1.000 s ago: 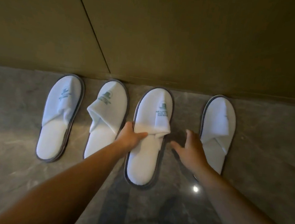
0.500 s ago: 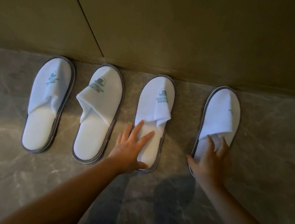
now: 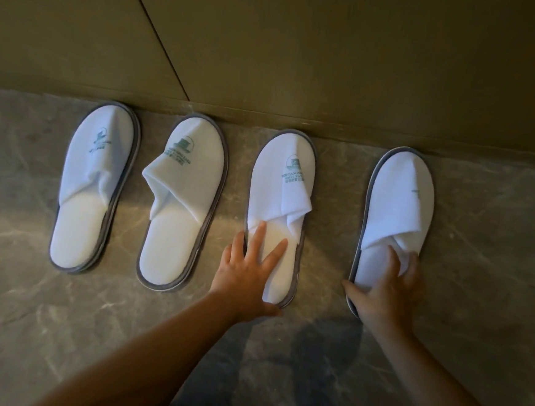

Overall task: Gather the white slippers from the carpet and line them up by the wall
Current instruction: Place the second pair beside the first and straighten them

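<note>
Four white terry slippers with grey rims [image 3: 182, 196] are lying toes against the olive wall [image 3: 304, 45]. The left hand [image 3: 248, 271] is pressing flat, fingers spread, gripping nothing, on the third slipper [image 3: 280, 184]; the right hand [image 3: 387, 292] is pinching the fourth slipper [image 3: 401, 194]. Sliding both evenly should be squaring the row.
</note>
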`<state>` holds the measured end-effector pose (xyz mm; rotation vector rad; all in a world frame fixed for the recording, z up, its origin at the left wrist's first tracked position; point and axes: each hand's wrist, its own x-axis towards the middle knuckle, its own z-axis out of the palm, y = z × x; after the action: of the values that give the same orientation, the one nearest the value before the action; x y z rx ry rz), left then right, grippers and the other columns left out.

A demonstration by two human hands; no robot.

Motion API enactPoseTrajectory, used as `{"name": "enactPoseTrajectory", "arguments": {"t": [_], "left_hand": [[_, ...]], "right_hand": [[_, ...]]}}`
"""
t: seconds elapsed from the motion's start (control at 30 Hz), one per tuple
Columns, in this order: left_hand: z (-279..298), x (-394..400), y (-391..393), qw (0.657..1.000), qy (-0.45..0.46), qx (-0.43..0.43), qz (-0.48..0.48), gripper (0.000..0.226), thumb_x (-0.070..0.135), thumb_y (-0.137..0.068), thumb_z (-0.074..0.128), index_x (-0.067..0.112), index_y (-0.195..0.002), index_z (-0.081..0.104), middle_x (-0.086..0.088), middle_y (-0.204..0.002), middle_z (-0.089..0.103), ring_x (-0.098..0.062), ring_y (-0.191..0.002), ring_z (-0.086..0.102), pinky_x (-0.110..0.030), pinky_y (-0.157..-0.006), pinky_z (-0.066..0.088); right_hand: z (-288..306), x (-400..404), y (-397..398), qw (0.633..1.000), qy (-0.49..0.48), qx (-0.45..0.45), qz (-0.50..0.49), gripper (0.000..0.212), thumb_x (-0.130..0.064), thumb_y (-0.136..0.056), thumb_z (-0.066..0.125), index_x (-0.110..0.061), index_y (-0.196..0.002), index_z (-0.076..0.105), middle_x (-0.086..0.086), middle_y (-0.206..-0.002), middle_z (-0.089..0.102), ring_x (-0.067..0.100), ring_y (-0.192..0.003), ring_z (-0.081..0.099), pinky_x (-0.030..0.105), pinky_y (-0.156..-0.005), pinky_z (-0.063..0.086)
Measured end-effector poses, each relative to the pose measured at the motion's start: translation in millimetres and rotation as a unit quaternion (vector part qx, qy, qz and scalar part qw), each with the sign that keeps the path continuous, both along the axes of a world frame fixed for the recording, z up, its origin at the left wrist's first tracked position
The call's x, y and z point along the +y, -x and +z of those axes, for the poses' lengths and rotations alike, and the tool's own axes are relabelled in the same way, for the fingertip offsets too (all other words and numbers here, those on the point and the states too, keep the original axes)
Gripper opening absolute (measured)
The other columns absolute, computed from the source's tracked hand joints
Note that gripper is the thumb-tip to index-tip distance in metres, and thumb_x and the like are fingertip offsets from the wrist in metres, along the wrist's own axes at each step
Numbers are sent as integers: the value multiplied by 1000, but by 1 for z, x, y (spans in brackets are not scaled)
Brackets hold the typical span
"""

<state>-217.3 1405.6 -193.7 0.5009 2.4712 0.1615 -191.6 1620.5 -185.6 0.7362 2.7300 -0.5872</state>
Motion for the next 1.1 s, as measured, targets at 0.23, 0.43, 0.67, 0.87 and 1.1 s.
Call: {"name": "enactPoseTrajectory", "arguments": {"t": [0.23,0.43,0.67,0.87,1.1], "left_hand": [[1,-3,3,1000,-5,5,2,108,71,-61,56,40,-129,-21,1,-149,-21,-37,-138,-6,-55,-112,9],[3,-3,4,1000,7,1,-5,108,71,-61,55,37,-132,-20,-3,-150,-23,-37,-138,-7,-55,-112,9],[5,1,3,1000,17,-2,-4,108,70,-62,55,36,-133,-19,-6,-151,-22,-39,-138,-7,-56,-112,10],[4,0,3,1000,18,1,-4,108,72,-61,54,36,-133,-18,-5,-151,-21,-39,-138,-7,-56,-112,10],[3,0,2,1000,26,-1,-5,109,73,-60,53,36,-132,-20,-4,-151,-22,-39,-138,-7,-58,-111,11]], "right_hand": [[-1,-1,4,998,25,-50,-40,105,-35,-62,77,-22,-138,6,19,-149,14,38,-134,18,54,-106,32],[3,-11,-4,999,35,-26,25,105,-33,-63,74,-22,-139,2,19,-148,14,35,-133,21,50,-106,33],[5,-16,-2,997,42,-33,55,102,-36,-66,72,-23,-140,3,19,-150,6,36,-135,14,51,-108,30],[3,-12,-3,999,36,-26,27,101,-34,-65,73,-21,-139,6,19,-150,9,36,-136,13,49,-109,27],[2,-12,-3,999,34,-26,23,101,-36,-66,72,-22,-140,5,19,-151,6,36,-136,13,50,-109,28]]}}
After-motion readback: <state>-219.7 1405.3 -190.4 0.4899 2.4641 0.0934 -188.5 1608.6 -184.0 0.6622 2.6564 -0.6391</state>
